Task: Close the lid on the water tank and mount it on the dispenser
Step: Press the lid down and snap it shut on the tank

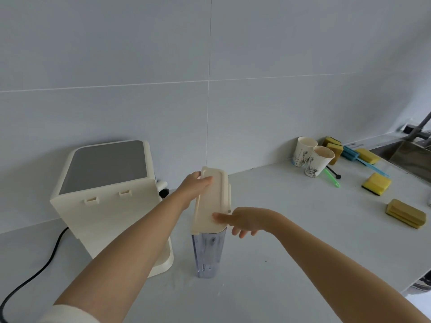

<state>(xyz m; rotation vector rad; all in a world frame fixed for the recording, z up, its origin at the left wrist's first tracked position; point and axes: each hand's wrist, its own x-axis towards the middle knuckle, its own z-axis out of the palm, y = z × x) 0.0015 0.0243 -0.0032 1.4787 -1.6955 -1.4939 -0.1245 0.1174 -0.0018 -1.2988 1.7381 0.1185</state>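
A clear plastic water tank (208,252) stands upright on the grey counter, just right of the cream dispenser (109,206). A cream lid (211,201) lies on top of the tank. My left hand (194,186) grips the lid's far left end, thumb on top. My right hand (245,221) touches the lid's near right edge with spread fingers. The dispenser's back panel with two small hooks faces me, and its top is grey.
A black power cord (35,273) runs from the dispenser to the left front. At the back right stand two paper cups (312,157), several yellow sponges (376,184) and blue and green utensils. A steel sink (412,155) with a tap is at the far right.
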